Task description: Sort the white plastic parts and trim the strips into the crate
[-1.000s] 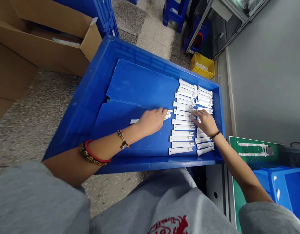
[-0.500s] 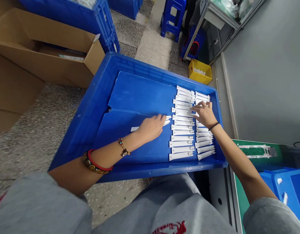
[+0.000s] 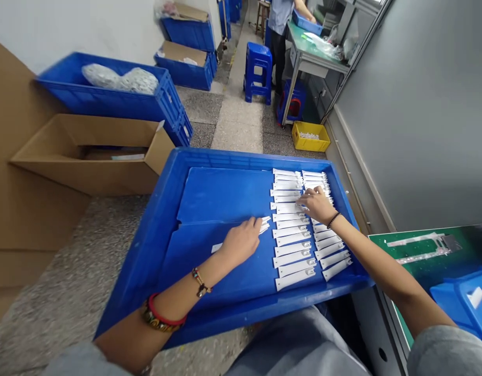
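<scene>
Two hands are working: right hand point(image 3: 317, 204) lying splayed open on the white plastic strips point(image 3: 291, 245), left hand point(image 3: 241, 243) half-curled, its grip unclear, one careless brush risking scattering them.

You're in a factory workshop: blue plastic crates point(image 3: 107, 102) line the speckled floor point(image 3: 68, 277) beside an open cardboard carton point(image 3: 87, 177), and a co-worker point(image 3: 280, 31) stands at a green-topped bench point(image 3: 303, 36) past a blue stool point(image 3: 258, 73).

I can read no text from here; the white label point(image 3: 475, 297) on the blue bin point(image 3: 456, 308) at lower right shows nothing legible.
</scene>
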Tool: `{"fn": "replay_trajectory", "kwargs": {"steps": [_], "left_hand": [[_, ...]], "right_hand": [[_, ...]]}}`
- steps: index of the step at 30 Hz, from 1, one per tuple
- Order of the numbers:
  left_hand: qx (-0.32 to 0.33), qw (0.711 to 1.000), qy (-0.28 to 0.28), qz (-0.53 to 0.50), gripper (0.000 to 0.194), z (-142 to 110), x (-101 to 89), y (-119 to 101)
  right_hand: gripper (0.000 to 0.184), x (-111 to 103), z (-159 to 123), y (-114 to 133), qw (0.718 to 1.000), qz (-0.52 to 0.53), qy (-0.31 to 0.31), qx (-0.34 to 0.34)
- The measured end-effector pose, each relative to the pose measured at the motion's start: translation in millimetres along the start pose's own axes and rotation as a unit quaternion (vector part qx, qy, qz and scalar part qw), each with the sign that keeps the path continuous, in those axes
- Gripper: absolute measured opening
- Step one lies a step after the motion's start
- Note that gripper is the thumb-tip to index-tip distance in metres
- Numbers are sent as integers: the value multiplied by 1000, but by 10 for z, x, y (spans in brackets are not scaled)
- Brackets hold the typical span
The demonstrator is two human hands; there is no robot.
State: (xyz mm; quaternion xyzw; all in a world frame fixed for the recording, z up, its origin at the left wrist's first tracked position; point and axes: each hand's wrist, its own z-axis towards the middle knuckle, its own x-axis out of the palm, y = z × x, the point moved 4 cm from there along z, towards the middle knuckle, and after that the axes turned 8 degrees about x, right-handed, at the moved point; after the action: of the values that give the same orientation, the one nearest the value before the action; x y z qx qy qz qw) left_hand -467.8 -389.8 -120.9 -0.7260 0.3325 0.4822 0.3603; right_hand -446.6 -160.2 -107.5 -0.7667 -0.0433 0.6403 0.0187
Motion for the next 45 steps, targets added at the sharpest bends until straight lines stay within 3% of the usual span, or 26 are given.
{"fn": "replay_trajectory", "kwargs": {"steps": [4,10,15,20,25,30,38,42,45], "left_hand": [[-4,1000,-3,2,40,6,8,10],[0,1000,-6,8,43,5,35,21],[-1,1000,-14,2,40,6,36,24],[2,1000,-1,9,42,15,54,30],[2,1000,-1,11,44,18,71,39],[-1,1000,0,9,43,20,78,41],[-1,1000,-16,-9,43,18,88,59],[-3,998,-30,-61,29,8,89,177],[5,990,-35,-134,20,8,65,261]], "right_hand": [[26,-32,14,-131,999,31,-5,2],[24,-71,71,-406,996,25,-43,80],[22,-8,162,-281,993,23,-92,71],[27,89,254,-153,995,34,-79,49],[15,33,280,-262,995,59,-59,57],[19,-14,415,-439,982,42,-110,147],[23,47,522,-457,979,43,-126,152],[24,27,375,-283,972,145,-140,117],[30,99,250,84,936,348,-56,6]]}}
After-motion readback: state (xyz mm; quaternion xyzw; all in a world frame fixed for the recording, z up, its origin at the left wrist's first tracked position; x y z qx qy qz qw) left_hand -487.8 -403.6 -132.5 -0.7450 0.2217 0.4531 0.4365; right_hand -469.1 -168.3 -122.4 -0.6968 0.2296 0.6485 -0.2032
